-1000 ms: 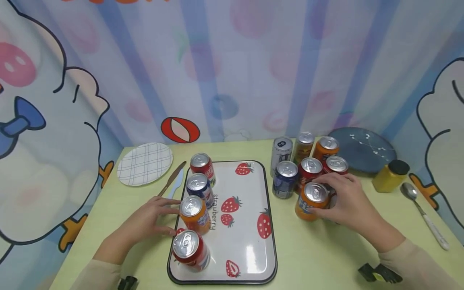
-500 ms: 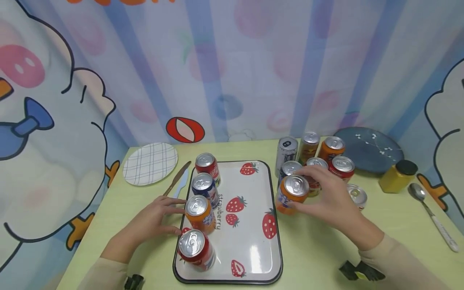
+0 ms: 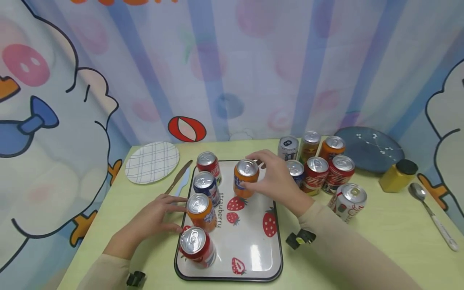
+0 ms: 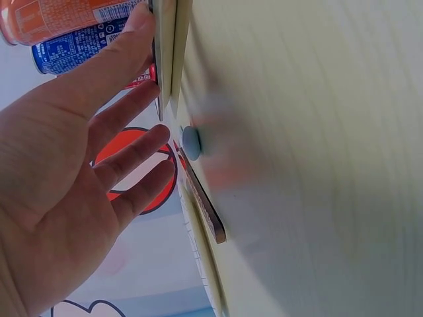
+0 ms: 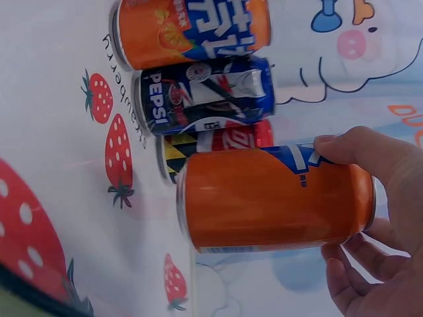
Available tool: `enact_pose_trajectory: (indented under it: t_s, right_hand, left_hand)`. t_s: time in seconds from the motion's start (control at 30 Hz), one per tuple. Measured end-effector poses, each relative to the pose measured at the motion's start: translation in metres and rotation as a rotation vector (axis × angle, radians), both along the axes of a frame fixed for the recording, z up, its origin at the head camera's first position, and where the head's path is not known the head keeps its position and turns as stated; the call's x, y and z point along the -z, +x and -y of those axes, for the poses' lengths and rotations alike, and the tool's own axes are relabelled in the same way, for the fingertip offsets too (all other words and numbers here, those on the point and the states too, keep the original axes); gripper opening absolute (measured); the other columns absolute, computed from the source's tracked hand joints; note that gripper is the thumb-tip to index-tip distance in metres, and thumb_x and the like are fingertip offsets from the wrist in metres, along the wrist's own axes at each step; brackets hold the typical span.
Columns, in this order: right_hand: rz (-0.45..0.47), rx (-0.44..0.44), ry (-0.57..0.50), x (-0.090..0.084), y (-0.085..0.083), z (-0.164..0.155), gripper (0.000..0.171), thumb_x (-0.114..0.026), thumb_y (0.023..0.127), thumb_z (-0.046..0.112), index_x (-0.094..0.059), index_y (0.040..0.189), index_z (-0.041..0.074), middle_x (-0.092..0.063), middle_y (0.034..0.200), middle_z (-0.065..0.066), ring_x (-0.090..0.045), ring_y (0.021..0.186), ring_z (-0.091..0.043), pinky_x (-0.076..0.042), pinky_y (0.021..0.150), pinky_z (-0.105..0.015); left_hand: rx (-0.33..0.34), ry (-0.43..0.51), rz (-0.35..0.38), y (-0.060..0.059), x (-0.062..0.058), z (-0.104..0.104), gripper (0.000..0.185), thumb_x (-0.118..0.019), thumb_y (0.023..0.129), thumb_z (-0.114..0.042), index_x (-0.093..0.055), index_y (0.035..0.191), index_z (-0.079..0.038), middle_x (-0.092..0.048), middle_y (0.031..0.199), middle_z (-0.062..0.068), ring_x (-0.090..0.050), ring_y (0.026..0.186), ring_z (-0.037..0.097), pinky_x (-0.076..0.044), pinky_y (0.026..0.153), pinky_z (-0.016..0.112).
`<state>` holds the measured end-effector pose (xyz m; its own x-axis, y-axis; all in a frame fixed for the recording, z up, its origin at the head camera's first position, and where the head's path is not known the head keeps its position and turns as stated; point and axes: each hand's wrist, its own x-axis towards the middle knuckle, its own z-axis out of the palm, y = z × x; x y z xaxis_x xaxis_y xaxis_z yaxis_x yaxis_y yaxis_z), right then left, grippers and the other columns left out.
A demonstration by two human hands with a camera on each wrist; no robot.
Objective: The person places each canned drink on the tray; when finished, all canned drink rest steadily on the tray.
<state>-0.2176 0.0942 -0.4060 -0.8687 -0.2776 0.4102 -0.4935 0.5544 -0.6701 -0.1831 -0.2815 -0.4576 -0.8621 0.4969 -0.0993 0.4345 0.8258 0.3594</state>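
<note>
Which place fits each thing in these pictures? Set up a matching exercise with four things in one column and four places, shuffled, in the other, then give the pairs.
Things
1. orange can
2. checked plate
3. spoon
4. yellow jar

Places
A. on the table at the far right edge
B. gripped by the right hand over the strawberry tray
C. just in front of the dark blue plate
D. on the table, beyond the left hand

Pairs: 1-B, 2-D, 3-A, 4-C

Four cans (image 3: 202, 201) line the tray's (image 3: 266, 257) left side; other cans (image 3: 320, 169) stand right of it
</note>
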Motion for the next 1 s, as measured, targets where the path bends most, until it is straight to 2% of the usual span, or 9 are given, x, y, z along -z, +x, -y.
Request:
enact_pose_trajectory:
  t_s: [0.3, 0.5, 0.77, 0.87, 1.0]
  right_hand:
    - [0.04, -0.002, 0.01, 0.015, -0.042, 0.035, 0.061, -0.094, 0.072, 0.02, -0.066, 0.125, 0.009, -0.064, 0.126, -0.007, -0.064, 0.113, -0.024, -0.061, 0.093, -0.037]
    - [0.071, 0.003, 0.045, 0.021, -0.059, 0.049, 0.062, -0.094, 0.072, 0.019, -0.066, 0.126, 0.006, -0.065, 0.125, -0.008, -0.064, 0.11, -0.025, -0.06, 0.093, -0.037]
    - [0.1, 0.033, 0.104, 0.026, -0.066, 0.053, 0.065, -0.095, 0.073, 0.024, -0.066, 0.128, 0.006, -0.065, 0.128, -0.009, -0.065, 0.112, -0.026, -0.06, 0.094, -0.037]
    - [0.099, 0.036, 0.141, 0.025, -0.065, 0.052, 0.07, -0.094, 0.075, 0.028, -0.064, 0.134, 0.007, -0.064, 0.133, -0.01, -0.064, 0.116, -0.027, -0.056, 0.101, -0.042]
    - [0.095, 0.039, 0.2, 0.02, -0.057, 0.046, 0.08, -0.093, 0.077, 0.03, -0.057, 0.145, 0.008, -0.059, 0.143, -0.014, -0.058, 0.13, -0.032, -0.045, 0.115, -0.055]
  left_hand:
    - [0.002, -0.02, -0.01, 0.0, -0.001, 0.0, 0.054, -0.091, 0.074, -0.044, -0.077, 0.122, -0.025, -0.063, 0.146, 0.005, -0.053, 0.136, 0.035, -0.045, 0.114, 0.062]
    - [-0.005, -0.007, 0.0, 0.001, -0.002, -0.002, 0.052, -0.092, 0.074, -0.042, -0.078, 0.121, -0.025, -0.062, 0.146, 0.006, -0.051, 0.138, 0.038, -0.042, 0.115, 0.064]
    - [-0.015, -0.025, 0.007, 0.0, -0.001, -0.004, 0.052, -0.092, 0.073, -0.041, -0.078, 0.121, -0.026, -0.062, 0.145, 0.005, -0.051, 0.136, 0.034, -0.046, 0.113, 0.061]
    - [-0.014, -0.025, 0.002, 0.0, -0.001, -0.003, 0.052, -0.092, 0.073, -0.041, -0.078, 0.121, -0.026, -0.063, 0.145, 0.005, -0.051, 0.137, 0.035, -0.046, 0.113, 0.061]
    - [-0.02, -0.024, 0.004, 0.0, -0.001, -0.003, 0.052, -0.092, 0.074, -0.042, -0.078, 0.121, -0.026, -0.062, 0.146, 0.005, -0.051, 0.138, 0.036, -0.045, 0.114, 0.062]
